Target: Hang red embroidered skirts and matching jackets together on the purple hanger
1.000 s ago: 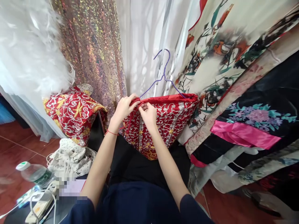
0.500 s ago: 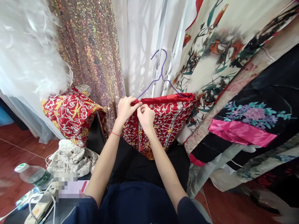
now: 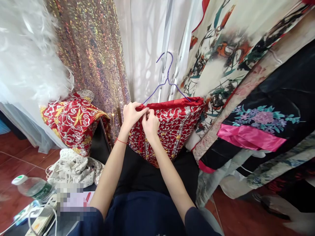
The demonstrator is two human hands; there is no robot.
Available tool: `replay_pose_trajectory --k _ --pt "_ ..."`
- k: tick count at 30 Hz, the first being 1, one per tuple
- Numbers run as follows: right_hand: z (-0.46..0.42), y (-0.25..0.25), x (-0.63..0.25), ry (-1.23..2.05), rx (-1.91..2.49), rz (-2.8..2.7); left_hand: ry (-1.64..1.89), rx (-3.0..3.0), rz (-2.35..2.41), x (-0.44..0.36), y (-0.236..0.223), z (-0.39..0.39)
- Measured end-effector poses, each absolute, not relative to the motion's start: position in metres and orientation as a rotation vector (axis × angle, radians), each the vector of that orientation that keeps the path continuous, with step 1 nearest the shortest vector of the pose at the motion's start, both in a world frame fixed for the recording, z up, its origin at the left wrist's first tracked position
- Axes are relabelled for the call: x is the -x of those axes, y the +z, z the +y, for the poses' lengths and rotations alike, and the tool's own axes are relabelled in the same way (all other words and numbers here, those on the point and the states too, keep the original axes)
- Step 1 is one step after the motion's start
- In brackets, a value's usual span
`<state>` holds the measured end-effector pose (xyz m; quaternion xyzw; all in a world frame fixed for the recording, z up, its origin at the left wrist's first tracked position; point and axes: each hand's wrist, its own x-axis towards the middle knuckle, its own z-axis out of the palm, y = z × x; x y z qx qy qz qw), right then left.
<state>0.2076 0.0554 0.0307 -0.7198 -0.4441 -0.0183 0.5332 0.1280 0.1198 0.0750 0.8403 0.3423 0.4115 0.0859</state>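
Observation:
A red garment [image 3: 176,129] with silver and gold embroidery hangs down in front of me, its plain red band at the top. The purple wire hanger [image 3: 167,80] rises from that band, its hook free in the air and its lower part hidden inside the cloth. At the band's left end, my left hand [image 3: 133,115] pinches the edge between thumb and fingers. Close beside it, my right hand [image 3: 150,124] is closed at the same edge, its fingertips nearly touching my left thumb. Red cords dangle below the hands.
Another red embroidered piece [image 3: 73,121] drapes over something black on the left. A polka-dot cloth bag [image 3: 72,167], a water bottle [image 3: 33,186] and a power strip [image 3: 43,218] lie lower left. Gowns, including a sequined one [image 3: 95,49], hang behind; a black garment [image 3: 270,98] hangs right.
The view has shifted slightly, so the surroundings sit a little further left. My right hand has turned a little at the band; both hands keep their hold at the left end.

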Motion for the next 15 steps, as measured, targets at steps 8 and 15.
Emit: replay_pose_trajectory --k 8,15 --pt "0.055 0.039 -0.213 0.101 1.730 -1.062 1.238 -2.510 1.044 -0.130 0.071 0.122" --pt "0.063 0.006 -0.216 0.580 1.302 -0.965 1.296 -2.505 1.143 -0.137 0.061 0.122"
